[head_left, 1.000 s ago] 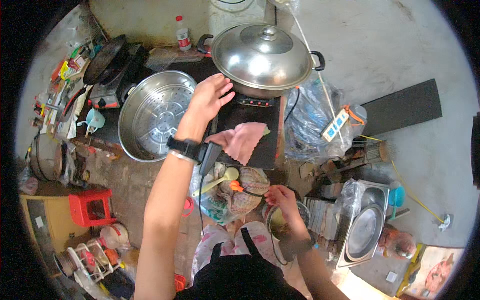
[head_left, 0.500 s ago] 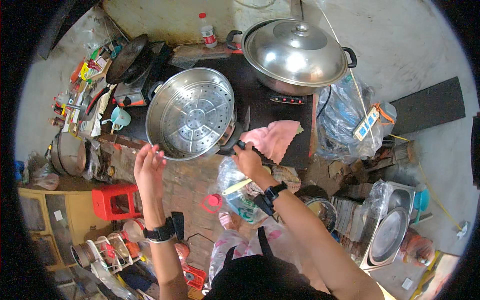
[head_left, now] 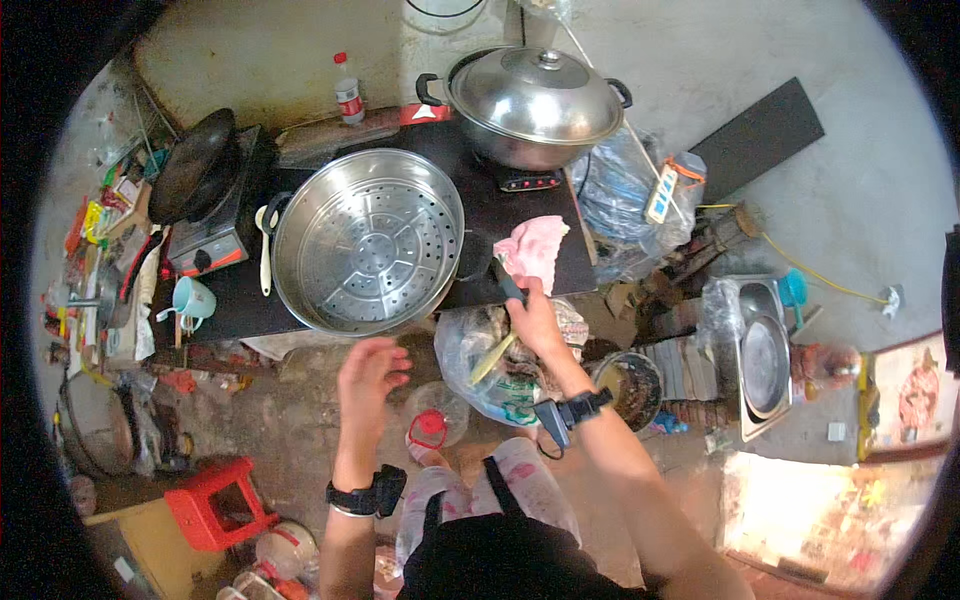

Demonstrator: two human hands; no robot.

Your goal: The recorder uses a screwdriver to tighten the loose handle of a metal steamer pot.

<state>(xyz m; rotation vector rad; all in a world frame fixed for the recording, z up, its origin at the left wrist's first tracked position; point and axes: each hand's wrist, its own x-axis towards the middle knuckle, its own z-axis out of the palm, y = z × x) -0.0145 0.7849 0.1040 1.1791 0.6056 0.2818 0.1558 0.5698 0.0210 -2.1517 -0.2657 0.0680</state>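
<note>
Knife [head_left: 509, 281] and counter [head_left: 480, 215]: you have the knife by its dark handle at the front edge of the dark counter; its blade is hard to make out.
Wok [head_left: 535, 105]: metal, domed lid on, set on a hob [head_left: 530, 183] at the counter's far right, well apart from your hands.
Steamer [head_left: 375, 250]: round and metal, its base pierced with holes, left of the knife and close to the counter's front edge.
Bag [head_left: 466, 372]: clear plastic, in front of the counter, with a pale yellow handle [head_left: 490, 361] across it.
Right hand [head_left: 537, 320]: your fingers are wrapped round the knife's handle.
Left hand [head_left: 368, 378]: your fingers are slightly bent and loosely spread, in the air in front of the steamer, apart from its rim.
Cloth [head_left: 537, 243]: pink, crumpled, on the counter just beside the knife.
Bottle [head_left: 347, 98]: upright, red-capped, behind the steamer.
Cup [head_left: 192, 299]: pale blue, at the counter's left front.
</note>
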